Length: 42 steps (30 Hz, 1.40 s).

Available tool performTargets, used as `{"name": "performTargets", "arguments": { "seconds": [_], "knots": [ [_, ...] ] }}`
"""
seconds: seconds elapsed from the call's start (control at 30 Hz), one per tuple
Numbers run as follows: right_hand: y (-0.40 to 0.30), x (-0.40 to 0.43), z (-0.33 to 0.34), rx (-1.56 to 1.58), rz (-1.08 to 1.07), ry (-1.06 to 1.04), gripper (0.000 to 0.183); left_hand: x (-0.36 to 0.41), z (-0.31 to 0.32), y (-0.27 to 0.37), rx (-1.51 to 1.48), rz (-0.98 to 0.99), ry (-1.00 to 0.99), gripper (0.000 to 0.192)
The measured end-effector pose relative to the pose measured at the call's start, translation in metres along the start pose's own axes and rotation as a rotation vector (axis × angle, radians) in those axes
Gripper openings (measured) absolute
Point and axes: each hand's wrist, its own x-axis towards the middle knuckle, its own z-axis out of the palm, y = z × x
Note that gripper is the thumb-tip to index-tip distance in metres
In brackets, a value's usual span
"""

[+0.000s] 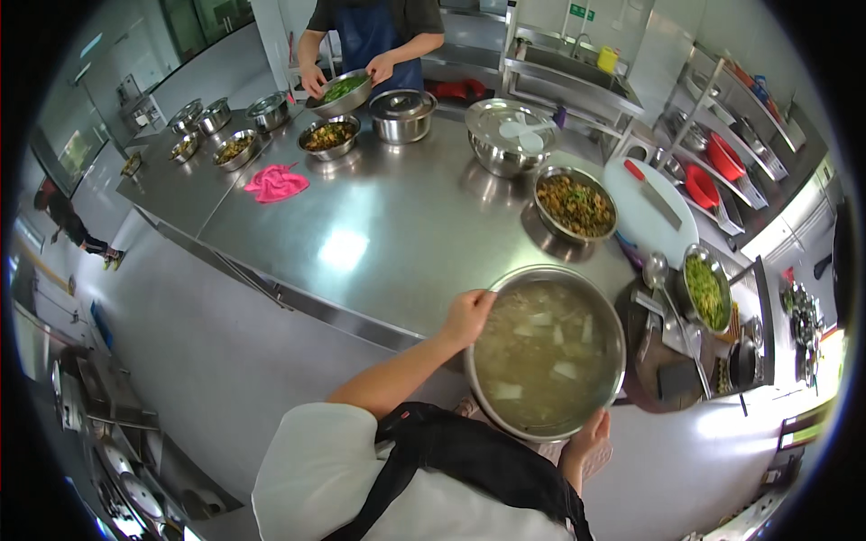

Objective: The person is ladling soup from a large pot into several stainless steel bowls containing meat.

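Observation:
A large stainless steel basin [545, 351] of cloudy soup with pale chunks is held level between my two hands, at the edge of the steel worktable [379, 264]. My left hand [468, 316] grips its rim at the upper left. Around the lower right rim is my right hand [588, 436], its fingers partly hidden by the basin. Just beyond the basin, a steel bowl of browned chopped food with green bits [575, 204] rests on the table. A steel bowl of chopped greens [707, 287] stands to the right.
Across the table a co-worker [379, 40] tilts a bowl of greens [344, 89] over a bowl of food [329, 137]. A red-handled knife [653, 193] lies on a round white board [622, 176]. A ladle [676, 318] crosses a round block [666, 379]. A pink cloth [276, 183] lies left.

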Motion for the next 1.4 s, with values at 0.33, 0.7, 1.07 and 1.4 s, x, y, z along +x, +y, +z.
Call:
{"name": "performTargets", "arguments": {
  "seconds": [0.33, 0.7, 1.07, 1.4],
  "knots": [
    [0.012, 0.111, 0.193, -0.044, -0.077, -0.364, 0.019, 0.116, -0.074, -0.017, 0.182, -0.197, 0.328, 0.030],
    [0.007, 0.115, 0.320, -0.161, -0.125, -0.297, 0.019, 0.243, -0.126, -0.079, 0.132, -0.351, 0.221, 0.029],
    [0.016, 0.093, 0.356, -0.325, 0.045, -0.397, 0.038, 0.333, -0.144, -0.102, 0.141, -0.243, 0.017, 0.031],
    [-0.018, 0.041, 0.248, -0.494, 0.196, -0.700, 0.029, 0.356, -0.137, -0.124, 0.288, -0.214, -0.103, 0.036]
  ]
}}
